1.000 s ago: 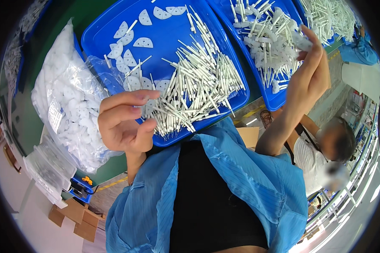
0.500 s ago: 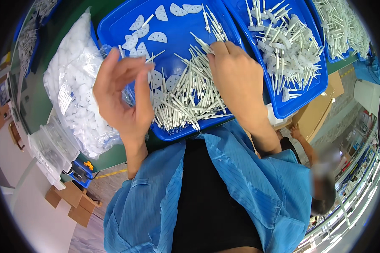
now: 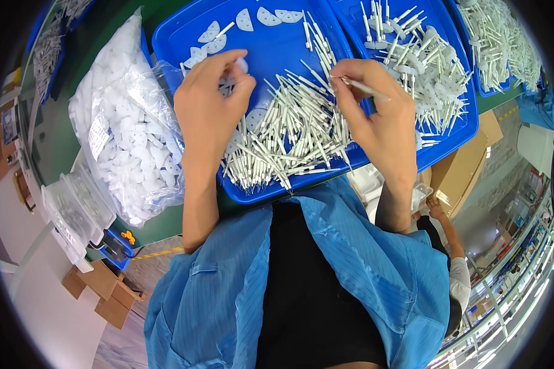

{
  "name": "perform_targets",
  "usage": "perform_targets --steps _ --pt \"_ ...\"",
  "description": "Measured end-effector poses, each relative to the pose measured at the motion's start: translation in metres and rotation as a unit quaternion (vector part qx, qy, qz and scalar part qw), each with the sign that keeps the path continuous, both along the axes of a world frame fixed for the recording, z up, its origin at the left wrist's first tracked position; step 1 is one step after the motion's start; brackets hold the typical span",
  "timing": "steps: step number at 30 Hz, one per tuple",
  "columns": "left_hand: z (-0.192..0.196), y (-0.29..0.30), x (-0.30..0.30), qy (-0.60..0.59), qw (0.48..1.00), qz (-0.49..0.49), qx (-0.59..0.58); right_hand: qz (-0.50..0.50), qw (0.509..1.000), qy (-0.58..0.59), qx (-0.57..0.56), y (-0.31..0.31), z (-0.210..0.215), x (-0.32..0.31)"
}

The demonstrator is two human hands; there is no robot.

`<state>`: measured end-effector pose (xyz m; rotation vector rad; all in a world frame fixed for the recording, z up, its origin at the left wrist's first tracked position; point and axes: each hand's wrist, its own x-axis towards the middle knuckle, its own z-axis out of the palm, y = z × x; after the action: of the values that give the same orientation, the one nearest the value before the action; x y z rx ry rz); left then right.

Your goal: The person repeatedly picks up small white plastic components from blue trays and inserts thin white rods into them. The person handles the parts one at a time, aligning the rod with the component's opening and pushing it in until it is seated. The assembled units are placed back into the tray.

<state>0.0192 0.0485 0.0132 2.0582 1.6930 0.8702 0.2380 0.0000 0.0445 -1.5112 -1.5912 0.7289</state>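
Note:
My left hand (image 3: pixel 210 98) hovers over the near blue tray (image 3: pixel 277 46), its fingertips pinched on a small white half-round piece (image 3: pixel 242 64). My right hand (image 3: pixel 378 114) holds one thin white stick (image 3: pixel 364 88) between thumb and fingers, above the heap of white sticks (image 3: pixel 286 138) that fills the tray's front half. Several loose white half-round pieces (image 3: pixel 255 18) lie at the tray's far end.
A second blue tray (image 3: pixel 455 132) to the right holds assembled white sticks, and a third lies further right. A clear bag of white half-round pieces (image 3: pixel 126 129) sits left of the tray. Cardboard boxes (image 3: pixel 101 292) and a person (image 3: pixel 452 258) are below the green bench.
My right hand came back from the right tray to the near tray and now grips a stick. My left hand rose from the tray's front edge toward its middle, pinching a half-round piece.

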Motion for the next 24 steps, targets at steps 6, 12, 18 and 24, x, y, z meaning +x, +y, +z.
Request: perform_targets --steps 6,12,18,24 --pt "0.027 -0.032 -0.011 -0.411 0.901 -0.022 -0.132 0.03 0.999 -0.011 0.001 -0.005 -0.009 -0.002" --pt "0.009 -0.041 -0.016 -0.478 0.855 -0.105 -0.172 0.08 0.982 -0.17 -0.004 -0.004 -0.013 -0.014" --pt "-0.001 -0.048 -0.002 -0.526 0.817 -0.029 -0.235 0.017 0.983 -0.135 -0.122 -0.009 -0.011 -0.01" --pt "0.001 -0.05 -0.004 -0.506 0.834 -0.028 -0.219 0.019 0.97 -0.197 -0.139 -0.004 -0.006 -0.021"
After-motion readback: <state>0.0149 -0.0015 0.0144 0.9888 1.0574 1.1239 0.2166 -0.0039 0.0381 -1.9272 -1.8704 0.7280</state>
